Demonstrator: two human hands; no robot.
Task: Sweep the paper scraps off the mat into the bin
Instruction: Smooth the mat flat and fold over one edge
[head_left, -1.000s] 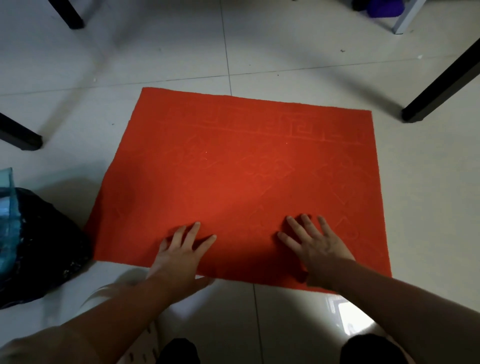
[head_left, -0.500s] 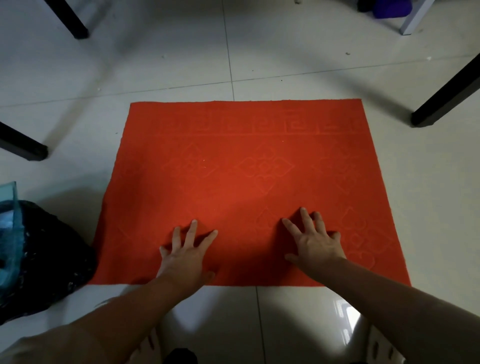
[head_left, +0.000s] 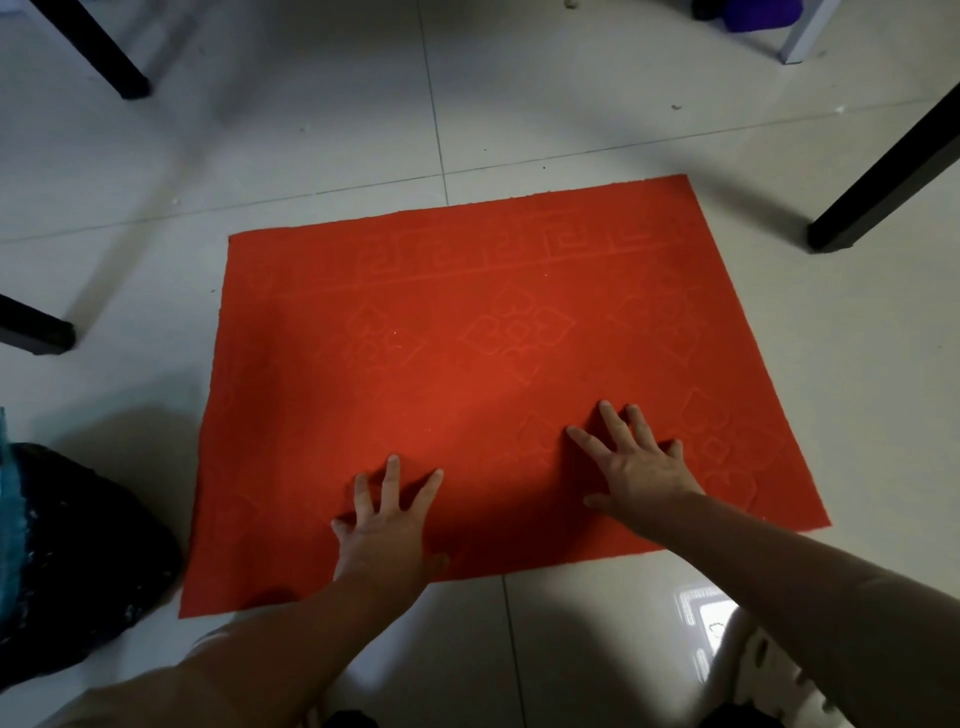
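pressing both hands, left hand (head_left: 382, 525) and right hand (head_left: 641, 467), fingers spread flat on the thin floppy embossed red felt mat (head_left: 467, 364), i'd pinch its near corners.

Things cut off, covered or too small to read

The bin (head_left: 67, 561), lined in black, is cut by the left edge, so its opening is not shown. The mat (head_left: 467, 374) is covered under both palms. A few pale specks (head_left: 396, 334) on the mat are too small to be identified as paper. The furniture legs (head_left: 883, 171) are cropped by the frame, and a purple object (head_left: 758, 13) by the top edge.
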